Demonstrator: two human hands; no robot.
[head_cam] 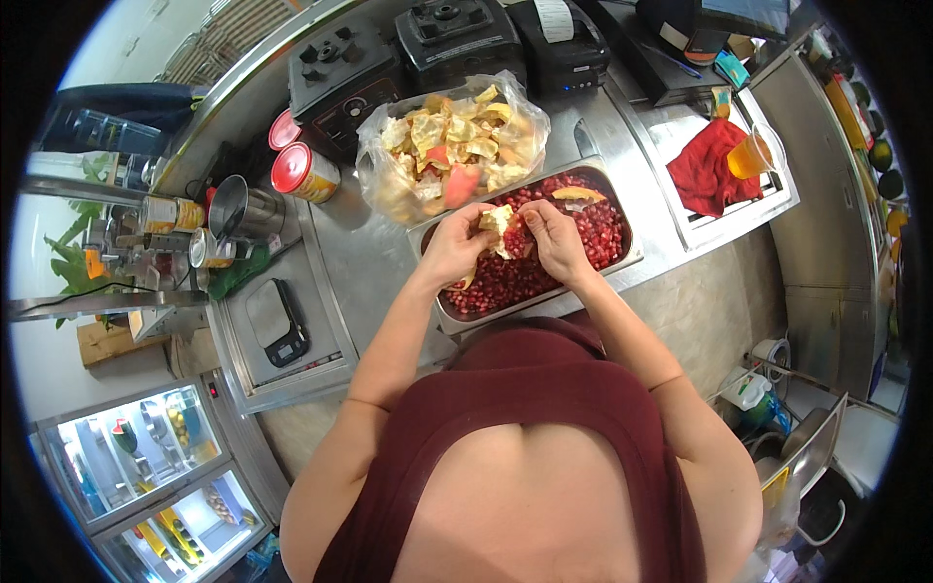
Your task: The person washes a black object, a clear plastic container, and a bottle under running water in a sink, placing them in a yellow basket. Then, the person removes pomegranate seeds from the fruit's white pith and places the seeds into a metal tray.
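Note:
Between my two hands is a pomegranate piece with pale pith and red seeds on its right side. My left hand grips the pithy side with thumb and fingers. From the other side, the fingers of my right hand press on the seeds. Both hands are over a steel pan of loose pomegranate seeds. A yellowish rind piece lies on the seeds at the far right of the pan. Another bit of rind shows partly under my left hand. Behind the pan, a clear plastic bag holds peels and pith.
Two blender bases and a receipt printer stand along the back. Red-lidded cans are left of the bag, and a digital scale sits farther left. At right, a plastic cup of orange drink rests on a red cloth.

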